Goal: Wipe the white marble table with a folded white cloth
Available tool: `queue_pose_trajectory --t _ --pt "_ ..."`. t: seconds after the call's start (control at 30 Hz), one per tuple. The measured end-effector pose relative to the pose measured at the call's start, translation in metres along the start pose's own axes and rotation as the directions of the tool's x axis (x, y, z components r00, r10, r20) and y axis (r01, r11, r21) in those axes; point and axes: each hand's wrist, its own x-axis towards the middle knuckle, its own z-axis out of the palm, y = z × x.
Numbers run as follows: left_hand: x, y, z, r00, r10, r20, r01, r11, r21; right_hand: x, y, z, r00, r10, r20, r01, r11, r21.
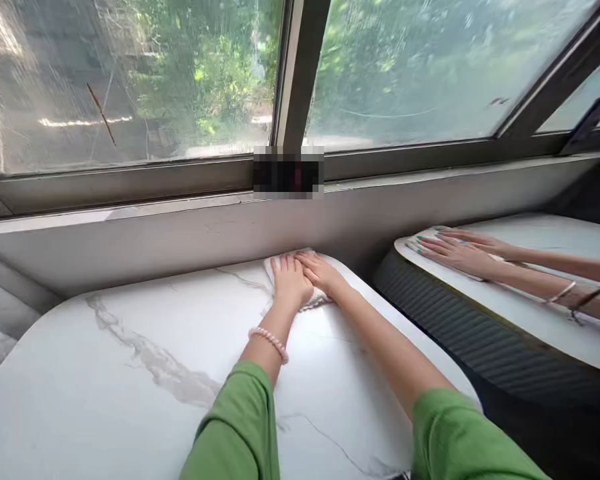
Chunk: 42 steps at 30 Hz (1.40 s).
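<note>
Both of my hands lie flat on a white cloth (321,298) at the far edge of a white marbled table (130,393), near the wall below the window. My left hand (291,283), with a pink bead bracelet on its wrist, has its fingers spread and pointing away from me. Right beside it, my right hand (323,272) reaches in from the right, its fingers stretched out over the cloth and touching the left hand. The cloth is mostly hidden under both palms.
At the right, another person's two hands (455,253) press a white cloth on a second white table (545,320). A dark ribbed seat back (450,333) stands between the tables. A window frame (180,180) and ledge run along the back. A blurred patch covers something on the ledge.
</note>
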Motion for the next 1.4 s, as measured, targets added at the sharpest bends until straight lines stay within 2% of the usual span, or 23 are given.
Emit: queue_pose_trajectory --t 0.27,0.43,0.53,0.63,0.77,0.87,0.93,1.0,1.1,1.23,1.4 --pt "-0.010 0.000 -0.005 0.999 0.038 0.038 -0.039 0.999 0.034 -0.014 -0.014 -0.009 0.999 0.037 0.004 -0.037 0.999 0.007" --pt "-0.035 0.015 -0.008 0.998 0.058 0.039 -0.059 0.998 0.036 -0.043 -0.020 -0.024 0.999 -0.001 0.040 -0.003 0.996 0.094" --pt "-0.061 0.036 -0.011 0.997 0.059 0.058 -0.060 0.998 0.006 -0.078 -0.022 -0.036 0.999 -0.014 0.030 0.010 0.990 0.139" --pt "-0.093 0.062 -0.013 0.995 0.066 0.074 -0.064 0.997 -0.032 -0.126 -0.027 -0.050 1.000 -0.014 0.013 0.011 0.986 0.168" --pt "-0.133 0.099 -0.015 0.981 0.174 0.087 -0.166 0.982 -0.091 -0.198 -0.030 -0.069 0.999 0.044 0.003 -0.044 0.987 0.153" --pt "-0.151 0.122 -0.017 0.965 0.234 0.114 -0.220 0.967 -0.129 -0.239 -0.031 -0.082 0.996 0.093 0.012 -0.094 0.989 0.114" --pt "-0.156 0.132 -0.018 0.957 0.265 0.120 -0.247 0.958 -0.149 -0.254 -0.030 -0.088 0.992 0.124 0.017 -0.125 0.987 0.096" --pt "-0.156 0.137 -0.018 0.951 0.283 0.120 -0.263 0.952 -0.158 -0.260 -0.028 -0.091 0.988 0.151 0.023 -0.153 0.983 0.098" --pt "-0.150 0.139 -0.018 0.949 0.292 0.120 -0.271 0.949 -0.161 -0.252 -0.023 -0.091 0.975 0.218 0.049 -0.223 0.966 0.132" --pt "-0.133 0.136 -0.015 0.956 0.272 0.109 -0.254 0.955 -0.154 -0.227 -0.014 -0.087 0.947 0.308 0.090 -0.319 0.929 0.188" --pt "-0.096 0.125 -0.008 0.963 0.255 0.083 -0.241 0.958 -0.153 -0.187 0.003 -0.076 0.942 0.336 0.023 -0.334 0.926 0.173"
